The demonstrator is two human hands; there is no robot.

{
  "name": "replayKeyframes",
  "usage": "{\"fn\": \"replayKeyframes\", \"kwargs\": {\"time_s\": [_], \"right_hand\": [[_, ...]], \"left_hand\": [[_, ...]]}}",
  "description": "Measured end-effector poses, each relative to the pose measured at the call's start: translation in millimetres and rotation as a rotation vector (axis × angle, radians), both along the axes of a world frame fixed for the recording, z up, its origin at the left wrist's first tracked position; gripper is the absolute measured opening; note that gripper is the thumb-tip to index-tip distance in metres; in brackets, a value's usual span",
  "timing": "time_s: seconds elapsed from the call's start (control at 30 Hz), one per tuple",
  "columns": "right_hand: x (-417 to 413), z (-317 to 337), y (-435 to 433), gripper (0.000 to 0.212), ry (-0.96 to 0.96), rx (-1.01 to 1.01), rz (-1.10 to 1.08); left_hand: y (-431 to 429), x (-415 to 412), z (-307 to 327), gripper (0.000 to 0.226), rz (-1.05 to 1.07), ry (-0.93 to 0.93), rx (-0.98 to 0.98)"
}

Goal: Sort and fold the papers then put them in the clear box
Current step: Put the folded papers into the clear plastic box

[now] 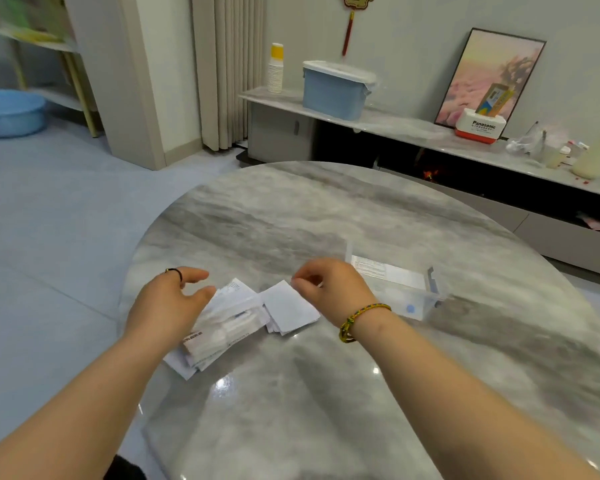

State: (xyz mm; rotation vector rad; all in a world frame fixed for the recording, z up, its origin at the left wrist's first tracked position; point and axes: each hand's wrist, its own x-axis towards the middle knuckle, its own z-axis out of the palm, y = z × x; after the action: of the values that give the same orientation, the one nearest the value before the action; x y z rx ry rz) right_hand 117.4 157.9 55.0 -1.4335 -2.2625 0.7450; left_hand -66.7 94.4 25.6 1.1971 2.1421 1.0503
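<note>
While the left hand hovers spread over the papers, the right hand grip pinches a folded sheet's corner.

A round grey marble table stands on a pale tiled floor. Behind it a long low cabinet runs along the light wall, carrying a blue lidded bin, stacked paper cups and a leaning framed picture. Beige curtains hang beside it, and a blue basin sits at far left.

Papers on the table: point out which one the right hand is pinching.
The plain white folded sheet, right of the pile: the right hand pinches its top corner. The printed papers lie heaped under the open left hand.
</note>
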Motion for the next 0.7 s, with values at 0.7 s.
{"fn": "replayKeyframes", "kwargs": {"time_s": [0.7], "right_hand": [[-80,-52,6,0.078,-0.323,-0.193,0.127]], "left_hand": [[8,-29,-49,0.076,-0.154,0.143,-0.487]]}}
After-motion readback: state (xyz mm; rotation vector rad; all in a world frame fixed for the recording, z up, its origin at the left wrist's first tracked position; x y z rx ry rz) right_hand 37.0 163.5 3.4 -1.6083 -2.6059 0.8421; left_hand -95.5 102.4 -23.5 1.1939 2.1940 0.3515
